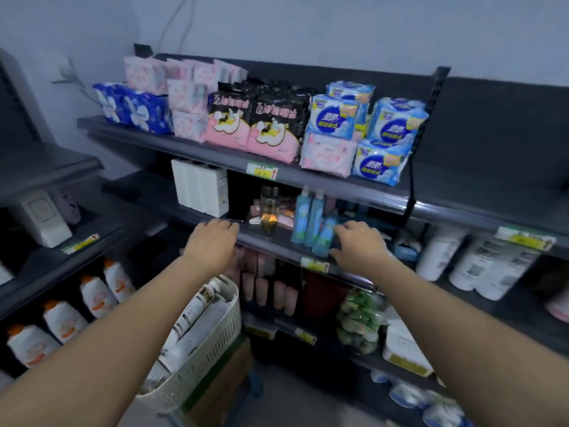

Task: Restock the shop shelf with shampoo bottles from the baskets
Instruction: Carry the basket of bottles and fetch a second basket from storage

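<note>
A cream slatted basket [215, 343] with several white shampoo bottles [191, 315] lying in it stands below my arms on a cardboard box. Both arms reach to the dark middle shelf [271, 241]. My left hand [212, 241] hovers at the shelf's front edge with curled fingers and nothing in it. My right hand [358, 241] is closed on a tilted light blue bottle [323, 238] at the shelf front. Two more blue bottles [308, 217] stand upright just left of it. White square bottles [200, 189] stand at the shelf's left end.
A glass bottle with amber liquid [269, 211] and small pink items stand mid-shelf between my hands. Packs of pads [277, 127] fill the top shelf. Pink tubes [268, 285] sit below, white orange-capped bottles [95, 294] at the lower left, large white bottles [474, 263] to the right.
</note>
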